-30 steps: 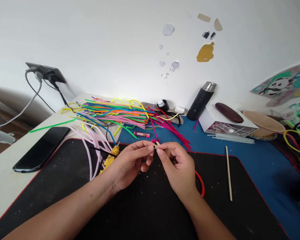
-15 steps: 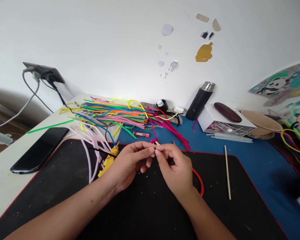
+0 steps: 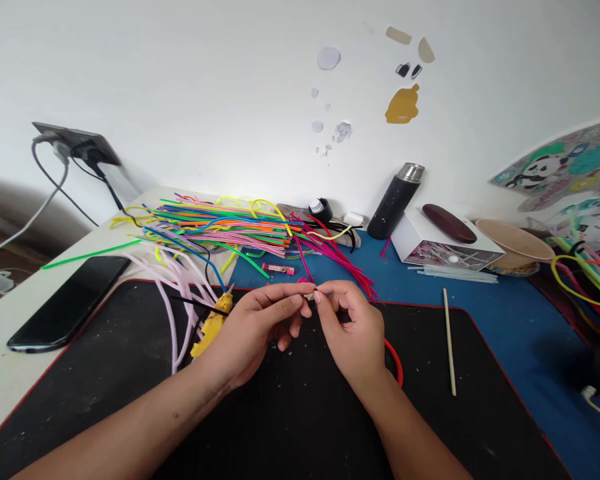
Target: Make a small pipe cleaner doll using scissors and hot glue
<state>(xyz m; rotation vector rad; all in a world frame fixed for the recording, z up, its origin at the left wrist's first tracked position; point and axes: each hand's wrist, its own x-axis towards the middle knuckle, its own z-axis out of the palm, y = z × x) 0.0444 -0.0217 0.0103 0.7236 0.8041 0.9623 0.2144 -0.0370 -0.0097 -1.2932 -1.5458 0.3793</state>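
My left hand (image 3: 265,323) and my right hand (image 3: 353,327) meet fingertip to fingertip above the black mat (image 3: 290,413). Between them is a tiny pale piece (image 3: 310,296), mostly covered by the fingertips and too small to identify. The thumb and index finger of each hand are pinched around it. Just beyond the fingers lies a magenta coil (image 3: 304,280). Left of my left hand rests a yellow glue gun (image 3: 213,327). A red ring-shaped piece (image 3: 396,363) shows partly from behind my right hand.
Colourful pipe cleaners (image 3: 220,227) are heaped at the back. A phone (image 3: 70,303) lies left, a wooden stick (image 3: 449,343) right. A black thermos (image 3: 396,200), a white box (image 3: 445,240) and a beige bowl (image 3: 515,243) stand by the wall.
The view has shifted slightly right. My fingertips have moved a little against each other, and the pale piece now shows below them.
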